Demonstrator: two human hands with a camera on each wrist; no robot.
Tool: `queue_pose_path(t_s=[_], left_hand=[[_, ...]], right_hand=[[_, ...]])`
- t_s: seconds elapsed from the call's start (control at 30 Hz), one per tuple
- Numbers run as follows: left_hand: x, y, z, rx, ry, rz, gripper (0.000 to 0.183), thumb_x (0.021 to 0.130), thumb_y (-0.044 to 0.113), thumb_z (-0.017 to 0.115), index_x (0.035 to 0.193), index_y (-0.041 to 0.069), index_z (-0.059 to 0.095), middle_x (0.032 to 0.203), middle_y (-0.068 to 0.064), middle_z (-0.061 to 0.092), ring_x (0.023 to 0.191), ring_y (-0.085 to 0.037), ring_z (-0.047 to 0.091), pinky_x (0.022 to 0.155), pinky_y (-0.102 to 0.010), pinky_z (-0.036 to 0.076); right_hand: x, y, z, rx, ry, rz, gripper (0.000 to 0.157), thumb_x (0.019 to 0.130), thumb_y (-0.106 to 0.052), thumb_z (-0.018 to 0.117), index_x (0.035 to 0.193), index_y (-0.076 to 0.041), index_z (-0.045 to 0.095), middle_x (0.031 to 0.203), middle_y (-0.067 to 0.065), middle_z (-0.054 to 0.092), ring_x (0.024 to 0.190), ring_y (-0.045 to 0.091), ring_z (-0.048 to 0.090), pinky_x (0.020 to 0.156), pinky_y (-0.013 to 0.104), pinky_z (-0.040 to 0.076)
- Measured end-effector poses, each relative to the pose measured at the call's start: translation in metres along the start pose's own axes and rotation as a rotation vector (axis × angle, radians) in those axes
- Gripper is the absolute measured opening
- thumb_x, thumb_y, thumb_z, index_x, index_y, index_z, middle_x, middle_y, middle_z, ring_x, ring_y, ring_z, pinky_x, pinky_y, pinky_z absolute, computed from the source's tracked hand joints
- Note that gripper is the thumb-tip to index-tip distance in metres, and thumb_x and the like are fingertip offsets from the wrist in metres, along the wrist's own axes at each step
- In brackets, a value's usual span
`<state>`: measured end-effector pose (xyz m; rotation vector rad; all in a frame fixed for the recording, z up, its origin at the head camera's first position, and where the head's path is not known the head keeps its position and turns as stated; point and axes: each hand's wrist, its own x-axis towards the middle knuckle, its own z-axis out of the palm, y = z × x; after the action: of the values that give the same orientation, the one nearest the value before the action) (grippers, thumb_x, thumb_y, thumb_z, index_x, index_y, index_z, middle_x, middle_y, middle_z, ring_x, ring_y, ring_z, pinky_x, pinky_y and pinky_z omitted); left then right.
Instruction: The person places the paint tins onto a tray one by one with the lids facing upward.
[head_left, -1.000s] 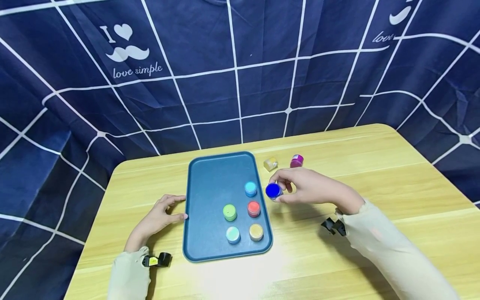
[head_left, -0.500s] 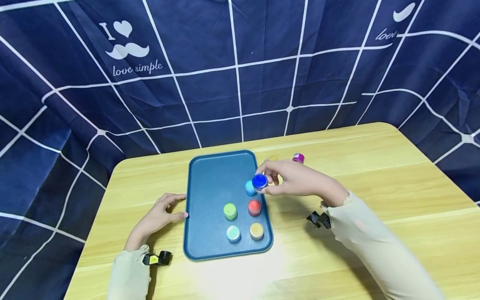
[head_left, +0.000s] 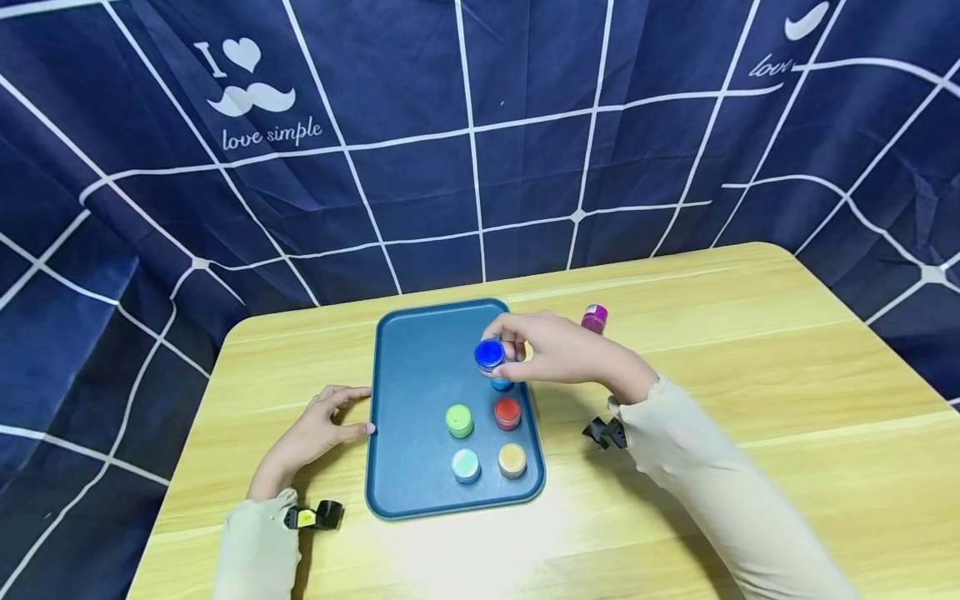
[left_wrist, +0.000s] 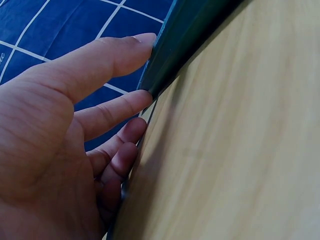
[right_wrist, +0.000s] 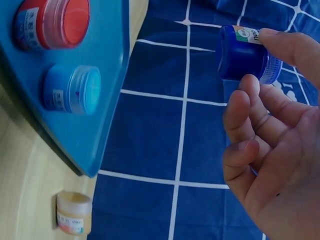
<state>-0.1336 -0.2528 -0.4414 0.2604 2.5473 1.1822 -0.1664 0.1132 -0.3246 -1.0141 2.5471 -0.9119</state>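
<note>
My right hand (head_left: 558, 346) pinches a small dark blue paint jar (head_left: 489, 356) between thumb and fingers. It holds the jar above the right part of the blue tray (head_left: 420, 350), close over a light blue jar (right_wrist: 72, 90). In the right wrist view the dark blue jar (right_wrist: 245, 54) is clear of the tray. My left hand (head_left: 311, 433) lies by the tray's left edge; its thumb and index fingertip touch the rim, and the other fingers bend loosely. A red jar (head_left: 507, 413), green jar (head_left: 459, 421), mint jar (head_left: 466, 466) and tan jar (head_left: 512, 460) stand on the tray.
A purple jar (head_left: 594, 317) lies on the wooden table (head_left: 720, 333) behind my right hand. A pale yellow jar (right_wrist: 74, 212) is on the table beyond the tray's right side, hidden by my hand in the head view. A dark blue gridded cloth (head_left: 405, 192) hangs behind.
My right hand has carried the dark blue jar leftward from the table beside the tray to over the tray. The left hand has stayed at the rim.
</note>
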Motion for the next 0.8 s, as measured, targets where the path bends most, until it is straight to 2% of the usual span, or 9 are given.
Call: queue_pose_path(t_s=[0.27, 0.6, 0.8], left_hand=[[0.001, -0.002, 0.001, 0.0, 0.011, 0.002, 0.064, 0.084, 0.033, 0.074, 0.139, 0.01, 0.051, 0.136, -0.014, 0.045, 0.128, -0.036, 0.036, 0.106, -0.061, 0.03], [0.003, -0.002, 0.001, -0.002, 0.016, 0.016, 0.064, 0.084, 0.033, 0.074, 0.139, 0.009, 0.051, 0.134, -0.014, 0.045, 0.129, -0.037, 0.034, 0.106, -0.062, 0.028], [0.003, -0.004, 0.002, 0.007, 0.021, 0.022, 0.064, 0.083, 0.032, 0.075, 0.138, 0.009, 0.052, 0.134, -0.014, 0.046, 0.13, -0.037, 0.034, 0.108, -0.063, 0.027]], right_hand=[[0.013, -0.001, 0.009, -0.014, -0.024, 0.011, 0.034, 0.085, -0.023, 0.067, 0.116, -0.012, 0.059, 0.084, -0.003, 0.058, 0.079, 0.012, 0.054, 0.07, 0.026, 0.046], [0.027, 0.004, 0.019, -0.04, -0.072, 0.06, 0.035, 0.085, -0.024, 0.066, 0.117, -0.011, 0.059, 0.087, -0.003, 0.061, 0.079, 0.011, 0.054, 0.072, 0.025, 0.045], [0.035, 0.01, 0.027, -0.056, -0.085, 0.058, 0.034, 0.086, -0.023, 0.067, 0.116, -0.009, 0.059, 0.085, -0.002, 0.06, 0.078, 0.011, 0.053, 0.07, 0.023, 0.044]])
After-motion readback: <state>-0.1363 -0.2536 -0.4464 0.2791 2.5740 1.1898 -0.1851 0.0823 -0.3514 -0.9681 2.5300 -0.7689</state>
